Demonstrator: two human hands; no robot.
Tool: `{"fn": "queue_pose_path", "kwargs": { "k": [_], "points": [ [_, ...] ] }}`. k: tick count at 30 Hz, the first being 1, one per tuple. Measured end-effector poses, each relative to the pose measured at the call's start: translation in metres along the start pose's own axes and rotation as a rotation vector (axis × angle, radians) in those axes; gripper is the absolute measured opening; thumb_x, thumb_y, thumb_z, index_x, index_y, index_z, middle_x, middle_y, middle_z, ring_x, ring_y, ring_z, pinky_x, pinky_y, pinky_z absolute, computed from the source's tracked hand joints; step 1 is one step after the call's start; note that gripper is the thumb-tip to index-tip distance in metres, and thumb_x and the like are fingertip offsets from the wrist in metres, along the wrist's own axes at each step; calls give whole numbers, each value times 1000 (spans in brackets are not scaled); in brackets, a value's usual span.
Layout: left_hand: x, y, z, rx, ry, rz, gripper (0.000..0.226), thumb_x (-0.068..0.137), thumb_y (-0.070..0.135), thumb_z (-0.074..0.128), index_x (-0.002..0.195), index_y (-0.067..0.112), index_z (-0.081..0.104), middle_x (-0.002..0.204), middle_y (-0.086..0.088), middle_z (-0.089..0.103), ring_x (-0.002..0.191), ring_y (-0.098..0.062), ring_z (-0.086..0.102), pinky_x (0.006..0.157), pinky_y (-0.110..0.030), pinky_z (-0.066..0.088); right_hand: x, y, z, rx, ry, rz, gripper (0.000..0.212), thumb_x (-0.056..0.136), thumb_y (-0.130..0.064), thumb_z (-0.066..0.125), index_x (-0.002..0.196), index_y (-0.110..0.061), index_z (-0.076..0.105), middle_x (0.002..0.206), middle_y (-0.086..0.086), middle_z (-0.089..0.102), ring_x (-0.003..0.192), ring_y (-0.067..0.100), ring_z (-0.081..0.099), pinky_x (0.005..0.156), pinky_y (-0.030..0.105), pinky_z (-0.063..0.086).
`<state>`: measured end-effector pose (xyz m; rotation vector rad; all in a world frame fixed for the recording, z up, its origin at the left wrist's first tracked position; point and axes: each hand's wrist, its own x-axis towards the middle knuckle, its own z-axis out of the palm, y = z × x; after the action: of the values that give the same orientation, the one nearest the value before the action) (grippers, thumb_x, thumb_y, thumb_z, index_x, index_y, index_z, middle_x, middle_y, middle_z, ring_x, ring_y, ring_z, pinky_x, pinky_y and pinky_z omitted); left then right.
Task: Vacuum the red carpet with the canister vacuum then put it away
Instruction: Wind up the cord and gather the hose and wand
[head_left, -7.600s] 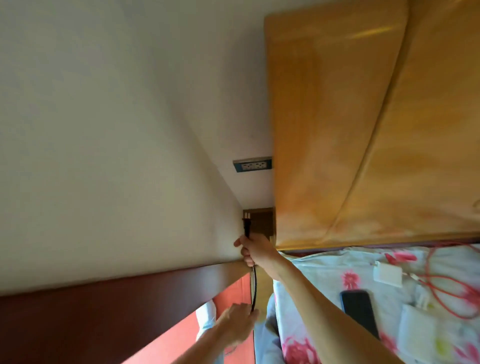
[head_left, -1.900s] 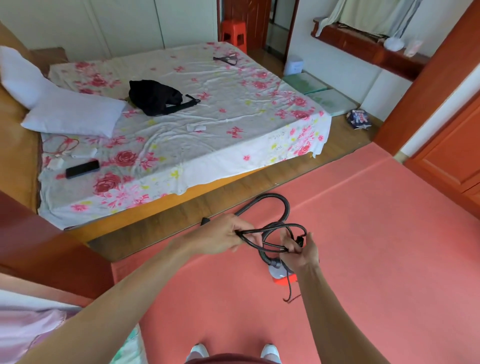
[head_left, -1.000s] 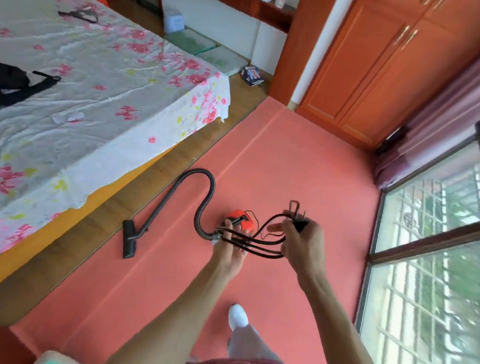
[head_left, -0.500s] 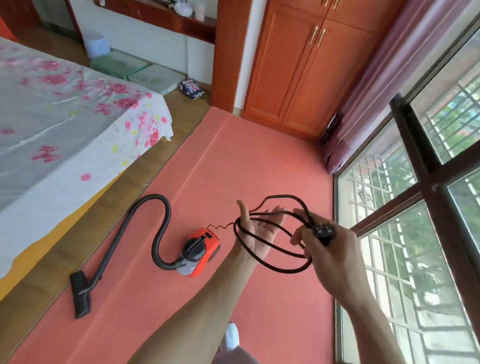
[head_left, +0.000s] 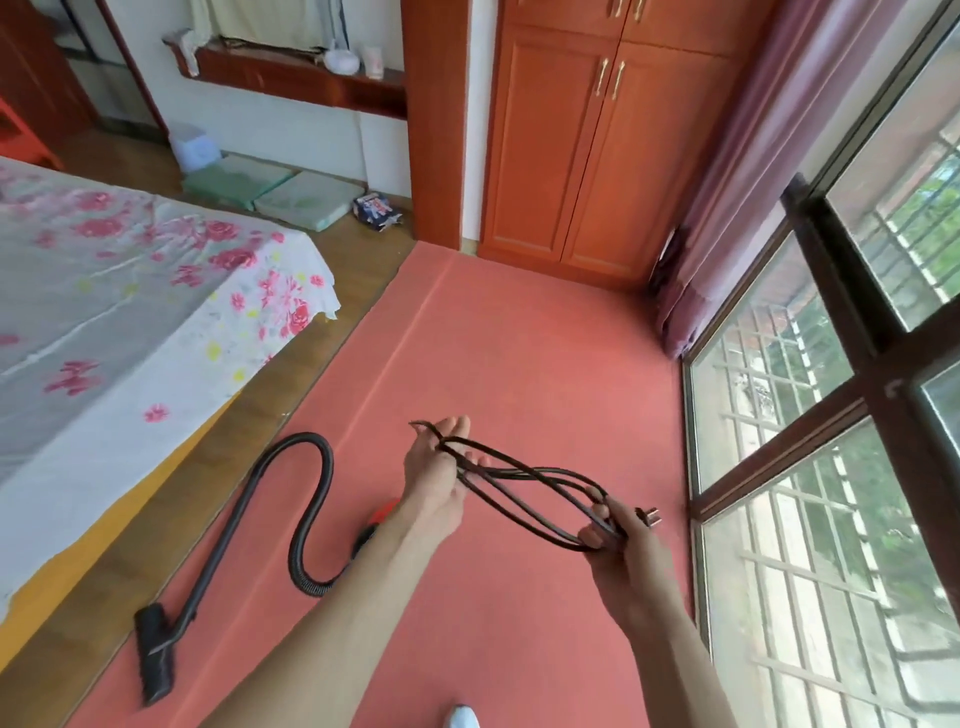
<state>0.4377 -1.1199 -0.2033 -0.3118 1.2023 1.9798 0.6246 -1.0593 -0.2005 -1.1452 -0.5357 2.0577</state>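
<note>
Loops of the black power cord (head_left: 524, 480) stretch between my two hands above the red carpet (head_left: 509, 364). My left hand (head_left: 439, 473) is held palm up with straight fingers, and the cord loops hang around it. My right hand (head_left: 618, 540) grips the other end of the loops, with the plug (head_left: 648, 517) sticking out past its fingers. The red canister vacuum (head_left: 379, 519) sits on the carpet, mostly hidden behind my left forearm. Its black hose (head_left: 311, 499) curves left to the floor nozzle (head_left: 153, 654) at the carpet's edge.
A bed with a floral sheet (head_left: 119, 312) stands on the left, with a strip of wooden floor (head_left: 93, 613) beside it. An orange wardrobe (head_left: 597, 145) is at the far end. Windows (head_left: 831, 467) and a purple curtain (head_left: 727, 208) line the right side.
My view has turned right from the bed toward the window. My hands have pulled farther apart, drawing the cord loops long and flat. My left forearm now covers most of the canister.
</note>
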Motion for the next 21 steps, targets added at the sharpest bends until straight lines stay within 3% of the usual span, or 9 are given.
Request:
{"fn": "queue_pose_path", "kwargs": {
  "k": [3, 5, 7, 10, 12, 14, 16, 19, 21],
  "points": [
    [6, 12, -15, 443, -24, 97, 17, 94, 1, 64, 109, 3, 58, 83, -5, 57, 40, -6, 51, 52, -25, 49, 43, 23, -7, 111, 52, 307, 17, 92, 5, 44, 79, -5, 50, 55, 7, 50, 38, 11, 40, 37, 19, 38],
    [9, 27, -24, 720, -126, 118, 21, 95, -2, 60, 116, -2, 58, 81, -10, 55, 48, -17, 52, 54, -23, 46, 65, 37, -4, 155, 25, 490, 9, 77, 8, 53, 79, -1, 52, 52, 8, 49, 35, 12, 41, 36, 19, 40],
    [12, 47, -30, 948, -238, 150, 15, 96, -5, 55, 109, 1, 60, 81, -14, 53, 54, -23, 53, 54, -24, 52, 86, 52, 1, 156, 1, 627, 18, 65, 12, 64, 80, 4, 57, 50, 7, 48, 35, 13, 43, 36, 20, 43],
    [23, 76, -37, 1231, -392, 184, 7, 96, -5, 52, 97, -1, 58, 75, -15, 52, 48, -18, 55, 77, -51, 60, 109, 75, 19, 127, 34, 742, 4, 76, 3, 53, 79, 2, 55, 44, 6, 45, 31, 15, 45, 38, 19, 45],
    [31, 93, -42, 1347, -455, 177, 4, 97, -1, 53, 95, -1, 57, 77, -13, 52, 47, -18, 57, 82, -54, 58, 118, 90, 36, 105, 40, 813, 3, 77, 1, 52, 74, 1, 53, 41, 6, 43, 28, 17, 42, 39, 17, 43],
    [39, 109, -49, 1429, -488, 162, 16, 98, 3, 54, 88, 14, 62, 81, -9, 57, 53, -21, 60, 78, -43, 60, 129, 108, 51, 93, 53, 879, 13, 84, -4, 52, 73, 2, 53, 40, 8, 44, 26, 18, 40, 42, 17, 40],
    [45, 125, -57, 1520, -526, 145, 31, 97, 4, 53, 83, 29, 66, 78, 1, 62, 59, -18, 63, 70, -26, 52, 139, 125, 67, 92, 59, 924, 20, 91, -10, 49, 74, 1, 52, 40, 10, 45, 25, 18, 40, 42, 16, 39],
    [58, 146, -68, 1660, -558, 124, 29, 98, 6, 53, 94, 27, 73, 65, 16, 61, 57, 1, 57, 57, -10, 38, 156, 146, 95, 122, 23, 927, 10, 80, -9, 55, 78, -1, 50, 42, 11, 48, 27, 18, 41, 42, 19, 44],
    [71, 159, -78, 1699, -569, 102, 33, 98, 8, 53, 100, 32, 75, 71, 10, 63, 51, 3, 51, 50, -8, 34, 172, 158, 113, 120, 34, 923, 26, 86, -26, 61, 80, -3, 49, 44, 10, 47, 29, 19, 43, 38, 22, 47]
  ]
}}
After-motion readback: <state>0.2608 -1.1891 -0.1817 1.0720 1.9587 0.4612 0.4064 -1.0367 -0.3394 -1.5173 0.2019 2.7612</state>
